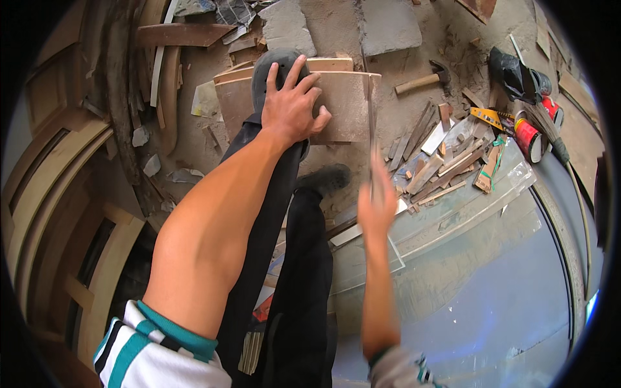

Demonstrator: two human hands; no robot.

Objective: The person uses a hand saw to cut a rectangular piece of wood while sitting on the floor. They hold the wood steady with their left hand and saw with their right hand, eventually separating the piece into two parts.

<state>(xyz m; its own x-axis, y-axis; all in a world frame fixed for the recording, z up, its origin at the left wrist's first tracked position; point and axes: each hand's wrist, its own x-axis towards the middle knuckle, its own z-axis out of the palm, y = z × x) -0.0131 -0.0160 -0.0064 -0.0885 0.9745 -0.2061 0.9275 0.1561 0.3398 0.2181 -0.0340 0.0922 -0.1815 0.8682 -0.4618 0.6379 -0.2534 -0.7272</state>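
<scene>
My left hand (pixel 291 100) lies spread over the toe of my dark shoe (pixel 261 81), fingers apart. That shoe presses on a flat brown wooden board (pixel 343 107), which is propped on other wood pieces (pixel 331 64). My right hand (pixel 377 210), smeared by motion, is wrapped round the handle of what looks like a handsaw (pixel 372 126). Its thin blade, seen edge-on, runs upright along the board's right end. The handle itself is hidden by my fingers. My other shoe (pixel 326 178) stands on the ground below the board.
A hammer (pixel 420 83) lies beyond the board to the right. Wood offcuts (pixel 430 171) are heaped beside a large glass-like sheet (pixel 453 291). Farther right are a red can (pixel 527 137), a yellow tool (pixel 486 116) and a brush (pixel 544 126). Curved wooden frames (pixel 55 165) stand at left.
</scene>
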